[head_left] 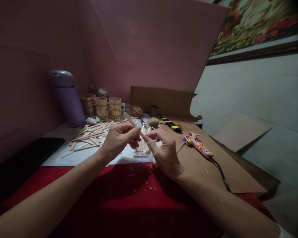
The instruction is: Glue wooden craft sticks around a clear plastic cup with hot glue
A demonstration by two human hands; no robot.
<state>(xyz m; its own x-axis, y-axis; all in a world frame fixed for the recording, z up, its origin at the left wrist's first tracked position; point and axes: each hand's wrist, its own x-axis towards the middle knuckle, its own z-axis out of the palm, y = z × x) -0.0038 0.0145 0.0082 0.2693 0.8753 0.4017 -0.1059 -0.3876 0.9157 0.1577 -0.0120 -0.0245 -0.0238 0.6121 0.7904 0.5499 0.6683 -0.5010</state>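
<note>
purple flask (68, 97) far left; loose pile of sticks (89, 135) beside three stick-built cups (101, 107) on the surface (129, 195); left hand (119, 137) fingers pinched on a wooden craft stick (129, 119) tilted up-left; right hand (164, 150) fingers closed at its lower end; patterned glue gun (198, 144) lying right.

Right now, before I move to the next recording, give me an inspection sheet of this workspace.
Surface: red cloth, white sheet, cardboard.
Job's things: wooden stick pinched in left hand; right hand meets it.
Clutter: loose sticks, three stick cups, twine balls, purple flask, yellow-black cutter.
Grip: both closed on the stick.
Cables: black cord from the floral glue gun.
Surroundings: pink wall, framed picture.
</note>
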